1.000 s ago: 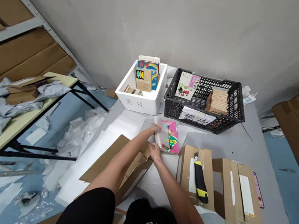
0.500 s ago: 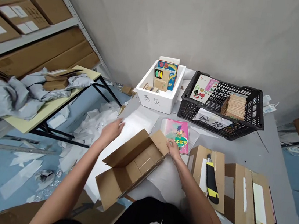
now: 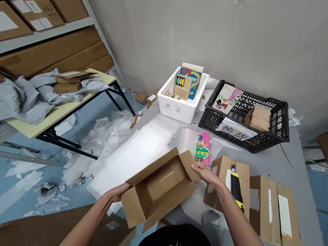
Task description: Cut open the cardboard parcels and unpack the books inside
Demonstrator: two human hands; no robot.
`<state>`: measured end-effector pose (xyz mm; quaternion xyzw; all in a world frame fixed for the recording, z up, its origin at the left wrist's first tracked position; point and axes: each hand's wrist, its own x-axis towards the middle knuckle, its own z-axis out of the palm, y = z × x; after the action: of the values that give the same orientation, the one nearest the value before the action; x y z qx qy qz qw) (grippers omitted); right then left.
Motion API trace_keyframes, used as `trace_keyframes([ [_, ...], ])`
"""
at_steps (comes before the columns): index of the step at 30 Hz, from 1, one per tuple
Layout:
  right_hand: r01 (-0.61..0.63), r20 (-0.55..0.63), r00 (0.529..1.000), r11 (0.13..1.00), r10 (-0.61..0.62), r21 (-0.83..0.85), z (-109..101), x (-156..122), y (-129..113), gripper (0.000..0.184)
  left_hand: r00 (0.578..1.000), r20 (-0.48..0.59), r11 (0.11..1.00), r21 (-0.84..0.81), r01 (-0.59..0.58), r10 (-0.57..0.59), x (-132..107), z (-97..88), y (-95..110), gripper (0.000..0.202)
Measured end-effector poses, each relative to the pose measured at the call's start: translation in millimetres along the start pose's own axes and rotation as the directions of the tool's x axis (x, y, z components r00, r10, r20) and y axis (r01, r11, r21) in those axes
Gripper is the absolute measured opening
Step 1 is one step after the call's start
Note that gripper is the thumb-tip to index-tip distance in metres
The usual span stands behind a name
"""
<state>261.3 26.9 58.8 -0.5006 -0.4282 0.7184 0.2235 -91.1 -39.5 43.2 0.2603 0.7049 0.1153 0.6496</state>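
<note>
My left hand (image 3: 116, 192) grips the near left corner of an open, empty cardboard box (image 3: 157, 189), and my right hand (image 3: 205, 173) holds its far right flap. The box is lifted over white foam sheeting (image 3: 134, 157). Beyond my right hand, a pink book in a clear plastic sleeve (image 3: 200, 147) lies on the grey table top. Nearest my right forearm, a black and yellow utility knife (image 3: 236, 192) rests on a taped carton (image 3: 229, 177). Its lower end is hidden by my arm.
A white foam box (image 3: 178, 108) holds several books. A black plastic crate (image 3: 245, 118) holds books and a wooden-looking stack. Flattened cardboard (image 3: 276, 214) lies at right. Grey mailers cover a yellow table (image 3: 58, 114) at left, above floor scraps; cartons fill the shelves.
My hands have left the pink book, which now lies on the table. The cardboard box has opened and risen into both hands. The view has swung, moving the table contents rightward.
</note>
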Motion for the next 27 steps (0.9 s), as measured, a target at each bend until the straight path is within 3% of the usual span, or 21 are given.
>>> trace_keyframes([
  [2,0.065,-0.017,0.998,0.998,-0.065,0.009,2.2,-22.7,-2.7,0.047,0.982,0.179,0.994,-0.097,-0.048,0.064,-8.0,-9.7,-1.7,0.062],
  [4,0.122,0.004,0.993,0.992,-0.122,-0.028,5.2,-46.9,-4.9,0.045,0.944,0.269,0.975,-0.164,-0.15,0.19,-12.5,-20.7,-1.0,0.066],
  [8,0.249,0.074,0.969,0.932,-0.238,-0.262,14.9,-81.9,2.2,0.032,0.901,0.178,0.918,-0.092,-0.385,0.396,-1.2,-27.2,8.9,0.07],
  [11,0.301,0.085,0.952,0.852,-0.294,-0.428,22.3,-91.5,21.9,0.032,0.801,0.179,0.819,-0.062,-0.57,0.571,20.4,-16.5,18.8,0.075],
  [14,0.26,0.03,0.956,0.792,-0.293,-0.552,26.9,-94.2,49.3,0.039,0.7,0.224,0.729,-0.084,-0.68,0.679,42.2,0.4,23.2,0.081],
  [18,0.188,-0.025,0.963,0.736,-0.268,-0.65,32.7,-96.6,89.1,0.042,0.661,0.27,0.702,-0.086,-0.707,0.7,66.5,21.9,14.1,0.087],
  [21,0.104,-0.014,0.987,0.703,-0.16,-0.703,36.6,-96.3,120.2,0.077,0.64,0.255,0.666,-0.021,-0.746,0.725,81.8,36.8,-0.1,0.082],
  [24,0.006,-0.049,0.997,0.739,-0.052,-0.674,36.1,-93.8,148.6,0.111,0.592,0.249,0.598,0.061,-0.799,0.766,92.8,52.6,-13.5,0.071],
  [27,-0.031,-0.124,0.991,0.844,-0.043,-0.536,32.9,-91.8,166.5,0.105,0.542,0.255,0.534,0.105,-0.839,0.801,97.3,66.0,-22.2,0.062],
])
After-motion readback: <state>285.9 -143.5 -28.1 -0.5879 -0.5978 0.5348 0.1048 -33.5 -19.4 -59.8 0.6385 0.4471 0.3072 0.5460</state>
